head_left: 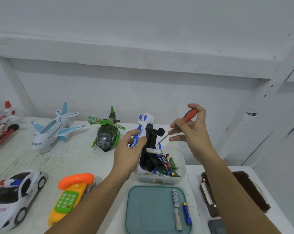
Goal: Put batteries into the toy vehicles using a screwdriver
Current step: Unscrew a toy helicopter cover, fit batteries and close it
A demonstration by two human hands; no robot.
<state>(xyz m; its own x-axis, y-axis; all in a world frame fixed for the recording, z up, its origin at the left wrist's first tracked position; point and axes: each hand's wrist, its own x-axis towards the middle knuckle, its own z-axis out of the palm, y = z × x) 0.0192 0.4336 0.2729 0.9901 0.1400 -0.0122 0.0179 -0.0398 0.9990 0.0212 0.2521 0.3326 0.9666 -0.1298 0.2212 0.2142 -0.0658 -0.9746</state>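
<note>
Left hand grips a blue/white toy vehicle, fingers wrapped round its side, thumb on the black underside. Toy is tipped up, belly facing right, black wheels at top, held over the tub. One white battery sits crosswise in the open belly compartment.

Right hand holds a screwdriver w/ orange/black handle, thumb + index pinched on handle, other fingers spread loose. Shaft angles down-left, tip just beside the toy's underside; can't tell if touching.

Clear plastic tub on the table, right under the toy. Inside: loose pile of batteries, mixed green, blue, red, white. Count unclear.

In front of the tub, teal lid lies flat. On it, right side: two white batteries end to end, one blue battery just beside them w/ gold tip.

Right of lid: dark brown case, closed; contents hidden. Grey item at bottom edge, can't ID.

Other toys on table, untouched: green helicopter left of the held toy, white/light blue plane further left, red/white toy at far left edge, police car bottom left, orange/yellow toy phone near left forearm.
</note>
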